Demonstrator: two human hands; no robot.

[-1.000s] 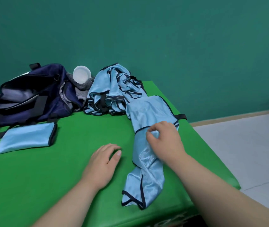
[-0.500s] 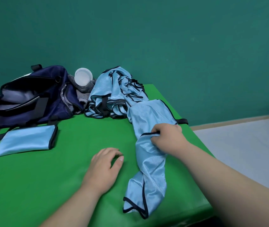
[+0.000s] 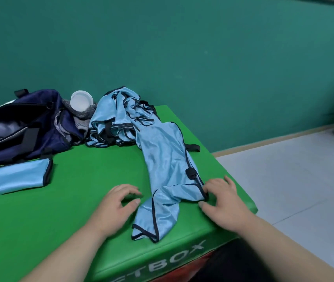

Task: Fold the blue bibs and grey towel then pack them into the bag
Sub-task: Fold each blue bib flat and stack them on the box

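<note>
Seeing left hand (image 3: 119,206) on green table (image 3: 76,180) just left of loose blue bib (image 3: 166,159), with loosely curled fingers and nothing in them. Got right hand (image 3: 223,202) at that bib's black-trimmed right edge, curled fingertips on the trim, thumb apart on the table; can't tell pinch from press. Noting 1 folded bib (image 3: 13,178) flat in front of open navy bag (image 3: 19,127) at left, unfolded bib pile (image 3: 117,119) at the back touching the loose bib, grey towel (image 3: 81,117) under white cup (image 3: 81,100) between bag and pile.
</note>
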